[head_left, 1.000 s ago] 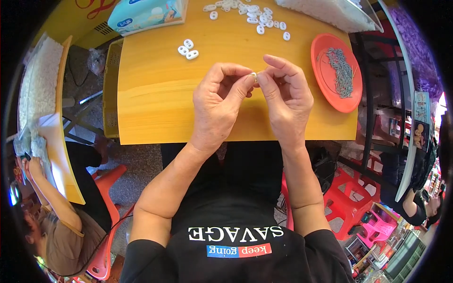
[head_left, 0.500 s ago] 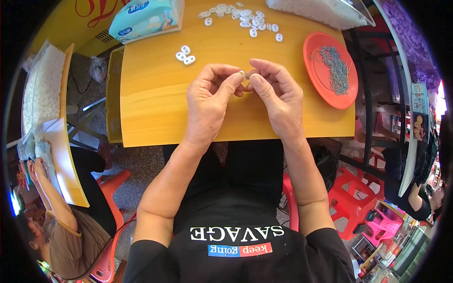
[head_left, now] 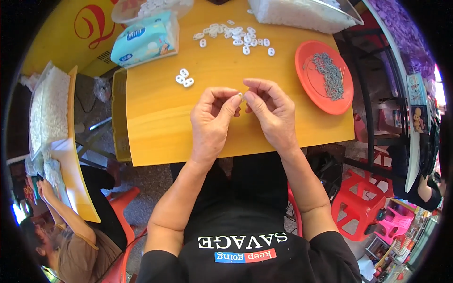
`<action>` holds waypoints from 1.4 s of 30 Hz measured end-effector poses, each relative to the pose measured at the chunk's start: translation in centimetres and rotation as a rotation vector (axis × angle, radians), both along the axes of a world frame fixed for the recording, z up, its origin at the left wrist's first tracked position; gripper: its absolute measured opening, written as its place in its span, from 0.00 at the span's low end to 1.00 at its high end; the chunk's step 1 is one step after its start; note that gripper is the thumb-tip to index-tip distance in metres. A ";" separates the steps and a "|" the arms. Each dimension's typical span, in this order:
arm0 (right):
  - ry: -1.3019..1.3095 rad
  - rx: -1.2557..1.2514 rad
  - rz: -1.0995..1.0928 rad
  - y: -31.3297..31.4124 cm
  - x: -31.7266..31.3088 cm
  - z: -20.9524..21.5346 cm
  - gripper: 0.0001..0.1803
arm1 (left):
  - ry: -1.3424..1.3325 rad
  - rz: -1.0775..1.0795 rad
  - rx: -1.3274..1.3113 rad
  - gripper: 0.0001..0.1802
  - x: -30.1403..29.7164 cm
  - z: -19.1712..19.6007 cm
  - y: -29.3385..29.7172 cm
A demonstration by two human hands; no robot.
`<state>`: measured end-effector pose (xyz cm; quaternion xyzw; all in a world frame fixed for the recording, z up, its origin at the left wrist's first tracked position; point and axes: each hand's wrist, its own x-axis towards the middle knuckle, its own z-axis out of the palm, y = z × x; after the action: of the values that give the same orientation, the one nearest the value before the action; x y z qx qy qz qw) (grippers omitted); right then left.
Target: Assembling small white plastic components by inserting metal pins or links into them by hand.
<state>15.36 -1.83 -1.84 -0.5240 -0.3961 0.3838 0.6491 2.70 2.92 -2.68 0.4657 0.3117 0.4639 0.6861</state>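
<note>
My left hand [head_left: 211,123] and my right hand [head_left: 272,115] are raised over the near part of a yellow table [head_left: 160,118], fingertips touching or nearly so. Between my left thumb and forefinger is a small pale piece [head_left: 241,95], mostly covered by the fingers. My right thumb and forefinger pinch at the same spot; what they grip is too small to make out. Beyond my left hand lie three white oval pieces [head_left: 188,82] with holes. More such white pieces [head_left: 237,42] are scattered farther back. To the right, a red plate [head_left: 311,96] holds many thin grey pieces [head_left: 329,78].
A blue tissue pack [head_left: 148,40] stands at the back left, near a clear tub [head_left: 184,8] of white pieces. A clear bin [head_left: 302,16] sits at the back right. Another person [head_left: 75,236] works at a side table on the left. Red stools [head_left: 358,203] stand at right.
My fingertips have come closer together, narrowing the gap where a small piece showed between them. The whole view has shifted, so the table sits slightly lower in the picture.
</note>
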 end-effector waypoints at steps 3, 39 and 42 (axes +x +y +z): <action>-0.013 0.008 0.013 0.0 0.3 -0.2 0.14 | 0.029 -0.001 -0.007 0.05 0.1 0.3 -0.2; -0.513 0.187 0.089 1.7 2.3 1.1 0.10 | -0.060 0.028 -0.055 0.06 0.1 0.1 0.4; -0.466 0.162 0.090 1.7 2.1 0.9 0.09 | -0.038 0.028 -0.037 0.06 0.1 0.0 0.4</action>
<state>17.49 -0.12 -0.96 -0.5263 -0.5874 0.2481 0.5625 2.77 3.31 -2.70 0.4397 0.3136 0.4765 0.6937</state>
